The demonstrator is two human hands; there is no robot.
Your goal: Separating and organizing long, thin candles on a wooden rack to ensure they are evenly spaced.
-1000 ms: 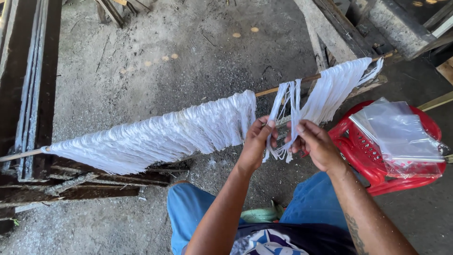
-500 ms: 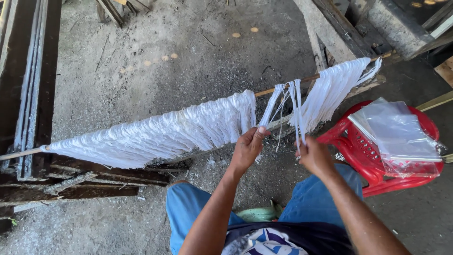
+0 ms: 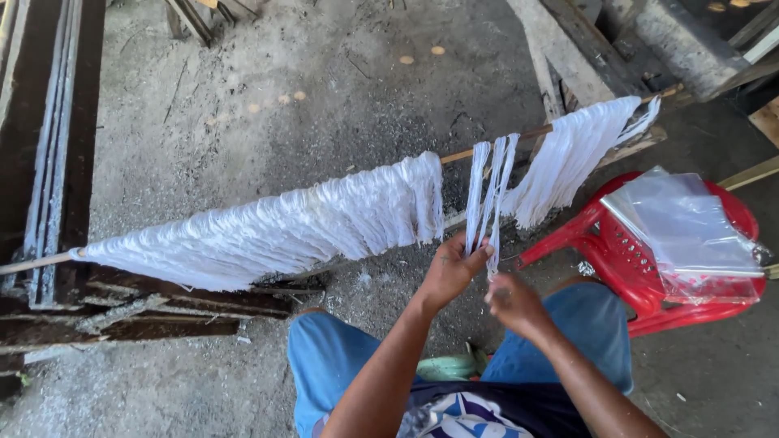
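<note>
A rough outdoor workshop: bare, dusty concrete floor [image 3: 268, 105], weathered timber beams [image 3: 49, 154] stacked at the edges, white fibre strips [image 3: 276, 231] drying on a long wooden pole [image 3: 487, 148], 1 red plastic chair [image 3: 649, 268].

We see a pole [image 3: 495, 146] crossing left to right, strands [image 3: 276, 231] draped over it. Our hands [image 3: 450, 272] sit near its middle, below. A chair [image 3: 592, 235] stands right, plastic bags [image 3: 690, 231] on it; planks [image 3: 49, 146] lie far left.

White strands [image 3: 490, 191], red chair [image 3: 649, 276], blue shorts [image 3: 333, 365], grey floor [image 3: 268, 105]
</note>
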